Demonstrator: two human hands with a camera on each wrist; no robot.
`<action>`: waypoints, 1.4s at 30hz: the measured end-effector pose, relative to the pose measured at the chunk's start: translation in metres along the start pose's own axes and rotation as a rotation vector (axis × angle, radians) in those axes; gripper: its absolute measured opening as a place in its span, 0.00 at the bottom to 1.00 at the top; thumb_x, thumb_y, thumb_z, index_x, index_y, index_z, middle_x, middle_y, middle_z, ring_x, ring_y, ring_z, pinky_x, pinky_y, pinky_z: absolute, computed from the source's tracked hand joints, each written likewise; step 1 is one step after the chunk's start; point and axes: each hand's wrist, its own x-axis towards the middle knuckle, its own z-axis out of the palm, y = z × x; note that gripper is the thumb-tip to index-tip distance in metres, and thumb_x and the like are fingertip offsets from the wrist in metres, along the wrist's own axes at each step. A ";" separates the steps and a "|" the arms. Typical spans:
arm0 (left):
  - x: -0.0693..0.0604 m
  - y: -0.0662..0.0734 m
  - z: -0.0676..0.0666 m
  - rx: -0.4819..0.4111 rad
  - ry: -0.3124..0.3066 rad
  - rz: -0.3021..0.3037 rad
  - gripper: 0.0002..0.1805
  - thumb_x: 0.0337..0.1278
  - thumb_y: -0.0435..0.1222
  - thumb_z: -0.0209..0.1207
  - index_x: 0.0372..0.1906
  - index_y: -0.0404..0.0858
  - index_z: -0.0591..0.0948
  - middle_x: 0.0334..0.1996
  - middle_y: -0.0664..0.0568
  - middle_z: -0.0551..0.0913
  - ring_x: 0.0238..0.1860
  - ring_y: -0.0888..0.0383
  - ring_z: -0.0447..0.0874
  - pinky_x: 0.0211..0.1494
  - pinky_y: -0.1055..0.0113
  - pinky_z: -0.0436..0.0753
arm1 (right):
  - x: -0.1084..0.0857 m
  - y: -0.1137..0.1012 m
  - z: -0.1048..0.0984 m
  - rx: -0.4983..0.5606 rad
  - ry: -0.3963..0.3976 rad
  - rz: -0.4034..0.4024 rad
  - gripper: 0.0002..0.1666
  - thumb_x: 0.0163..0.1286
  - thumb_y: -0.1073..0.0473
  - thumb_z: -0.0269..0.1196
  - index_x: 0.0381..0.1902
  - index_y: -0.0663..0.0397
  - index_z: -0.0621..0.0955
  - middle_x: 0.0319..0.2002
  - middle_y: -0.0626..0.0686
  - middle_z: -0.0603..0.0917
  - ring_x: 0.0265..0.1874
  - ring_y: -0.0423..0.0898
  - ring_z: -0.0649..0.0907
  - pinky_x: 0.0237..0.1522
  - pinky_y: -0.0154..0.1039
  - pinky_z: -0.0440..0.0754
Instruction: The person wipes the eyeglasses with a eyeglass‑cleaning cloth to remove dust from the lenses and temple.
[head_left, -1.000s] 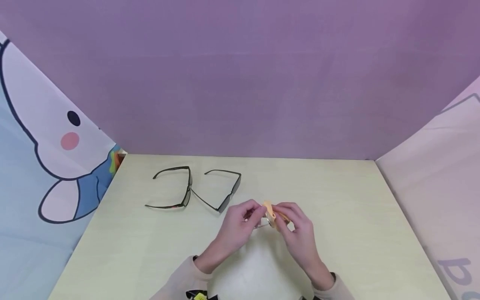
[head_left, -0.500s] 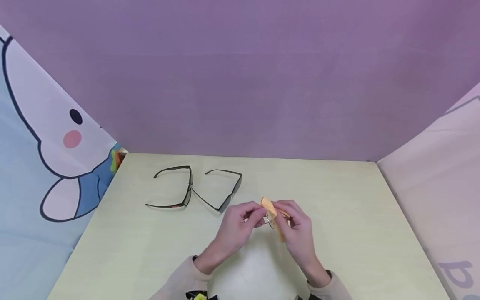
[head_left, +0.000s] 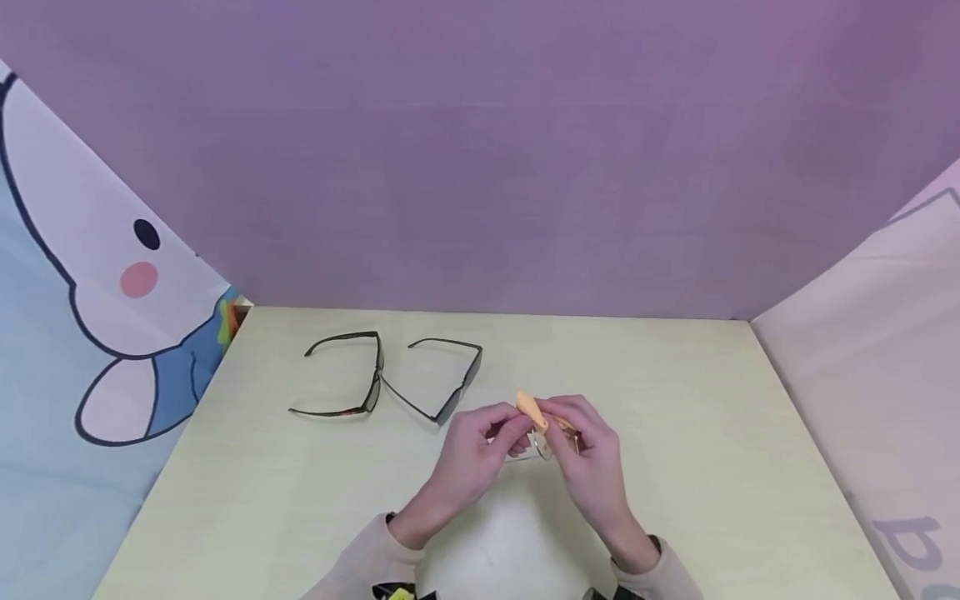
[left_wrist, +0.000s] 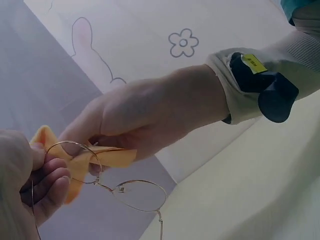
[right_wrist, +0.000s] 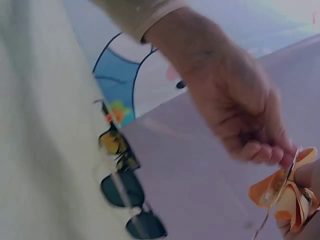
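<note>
My left hand point(head_left: 474, 450) pinches thin gold-rimmed eyeglasses point(left_wrist: 139, 195) by the edge of one lens. Around that same lens, my right hand point(head_left: 594, 458) grips an orange cloth point(head_left: 530, 410) folded over the glass, with the thumb and fingers pressing it from both sides. In the left wrist view the other lens hangs free, toward the lower right. One temple arm runs down beside the left palm. Folds of the cloth point(right_wrist: 265, 190) spread out past the fingertips in the right wrist view. The hands are held close together, above the table.
Two pairs of dark-framed glasses lie with arms unfolded at the left of the table point(head_left: 712, 433): black glasses point(head_left: 373, 392) and, touching or nearly touching them, sunglasses point(head_left: 450, 406). A purple backdrop point(head_left: 480, 167) rises behind, with printed cloth panels at both sides.
My right fingers and the orange cloth have shifted slightly left and up, the cloth's visible flap turning over the lens. My left hand stays nearly in place. The glasses on the table have not moved.
</note>
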 end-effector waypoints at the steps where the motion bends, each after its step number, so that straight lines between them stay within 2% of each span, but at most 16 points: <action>1: 0.000 0.001 -0.001 0.013 0.010 0.004 0.09 0.72 0.33 0.60 0.40 0.33 0.88 0.26 0.47 0.86 0.27 0.62 0.82 0.32 0.68 0.87 | 0.000 0.002 -0.001 -0.013 -0.004 0.006 0.15 0.68 0.77 0.63 0.49 0.63 0.87 0.43 0.55 0.86 0.32 0.35 0.79 0.25 0.27 0.79; 3: 0.001 0.001 -0.002 0.037 0.028 0.010 0.10 0.72 0.35 0.61 0.39 0.34 0.89 0.25 0.48 0.86 0.26 0.62 0.82 0.31 0.68 0.86 | 0.000 0.009 -0.002 -0.033 -0.021 0.033 0.15 0.68 0.77 0.63 0.49 0.63 0.87 0.42 0.55 0.86 0.33 0.36 0.81 0.29 0.29 0.82; 6: 0.002 0.001 -0.005 0.060 0.047 0.013 0.10 0.72 0.35 0.61 0.37 0.34 0.89 0.25 0.48 0.86 0.25 0.63 0.81 0.28 0.70 0.83 | 0.000 0.017 -0.004 -0.046 -0.053 0.084 0.13 0.69 0.75 0.63 0.48 0.61 0.87 0.42 0.54 0.87 0.30 0.37 0.80 0.24 0.31 0.81; 9: 0.003 -0.002 -0.004 0.053 0.037 0.018 0.09 0.72 0.34 0.61 0.37 0.34 0.89 0.25 0.48 0.86 0.25 0.62 0.82 0.29 0.69 0.85 | 0.000 0.014 -0.003 -0.021 -0.062 0.120 0.13 0.70 0.74 0.64 0.48 0.59 0.87 0.43 0.53 0.86 0.27 0.37 0.79 0.19 0.31 0.78; 11: 0.003 -0.004 -0.003 0.046 0.022 0.021 0.08 0.71 0.33 0.62 0.38 0.33 0.89 0.25 0.48 0.86 0.26 0.61 0.83 0.30 0.66 0.86 | 0.001 0.009 -0.002 -0.002 -0.058 0.112 0.13 0.70 0.74 0.64 0.48 0.58 0.87 0.43 0.53 0.86 0.24 0.36 0.77 0.16 0.29 0.75; 13: 0.002 -0.005 -0.003 0.041 0.010 0.019 0.07 0.71 0.32 0.62 0.39 0.33 0.88 0.25 0.48 0.86 0.26 0.60 0.83 0.31 0.65 0.87 | 0.002 0.004 -0.001 0.030 -0.058 0.090 0.14 0.70 0.74 0.63 0.49 0.60 0.87 0.44 0.54 0.85 0.25 0.36 0.77 0.18 0.29 0.75; 17: 0.001 -0.003 -0.003 0.046 0.013 0.007 0.08 0.72 0.32 0.61 0.40 0.34 0.88 0.26 0.48 0.86 0.26 0.59 0.83 0.31 0.68 0.86 | 0.003 0.003 0.001 0.050 -0.056 0.071 0.14 0.69 0.76 0.62 0.49 0.64 0.86 0.43 0.56 0.85 0.32 0.37 0.80 0.26 0.28 0.80; 18: 0.001 -0.003 -0.003 0.049 0.019 -0.004 0.08 0.72 0.33 0.61 0.40 0.34 0.89 0.26 0.47 0.86 0.26 0.59 0.83 0.31 0.68 0.86 | 0.003 0.004 0.001 0.036 -0.053 0.078 0.13 0.69 0.76 0.62 0.49 0.64 0.86 0.43 0.56 0.86 0.33 0.37 0.81 0.28 0.29 0.81; 23: 0.002 -0.001 -0.004 0.041 0.075 -0.067 0.08 0.72 0.32 0.61 0.37 0.36 0.88 0.25 0.49 0.86 0.26 0.61 0.82 0.32 0.65 0.87 | 0.000 0.011 0.001 -0.072 -0.052 0.168 0.11 0.70 0.73 0.64 0.47 0.60 0.88 0.42 0.52 0.87 0.32 0.37 0.81 0.25 0.31 0.82; 25: 0.003 -0.001 -0.004 0.038 0.094 -0.072 0.08 0.72 0.32 0.61 0.36 0.36 0.89 0.25 0.51 0.86 0.26 0.61 0.82 0.32 0.66 0.87 | -0.001 0.011 0.001 -0.086 -0.052 0.194 0.12 0.70 0.73 0.64 0.47 0.59 0.88 0.42 0.51 0.87 0.32 0.37 0.81 0.25 0.31 0.82; 32: 0.002 -0.002 0.001 0.114 0.084 0.033 0.08 0.72 0.32 0.61 0.38 0.35 0.89 0.25 0.48 0.87 0.26 0.64 0.82 0.30 0.71 0.85 | 0.003 -0.004 0.004 -0.031 -0.013 0.105 0.14 0.70 0.73 0.64 0.49 0.58 0.87 0.44 0.53 0.86 0.25 0.36 0.76 0.18 0.30 0.76; 35: 0.001 -0.001 0.002 0.119 0.107 0.050 0.08 0.71 0.32 0.61 0.38 0.35 0.88 0.25 0.49 0.87 0.26 0.63 0.82 0.31 0.70 0.86 | 0.002 -0.005 0.006 -0.033 0.000 0.084 0.14 0.70 0.74 0.64 0.50 0.57 0.87 0.44 0.52 0.86 0.26 0.36 0.76 0.18 0.29 0.75; 42: 0.002 -0.002 0.000 0.120 0.175 0.066 0.08 0.70 0.30 0.62 0.34 0.34 0.88 0.24 0.47 0.86 0.24 0.61 0.82 0.29 0.70 0.85 | -0.005 0.006 0.008 -0.050 -0.001 0.159 0.15 0.71 0.74 0.62 0.50 0.56 0.87 0.43 0.51 0.85 0.29 0.37 0.79 0.23 0.30 0.79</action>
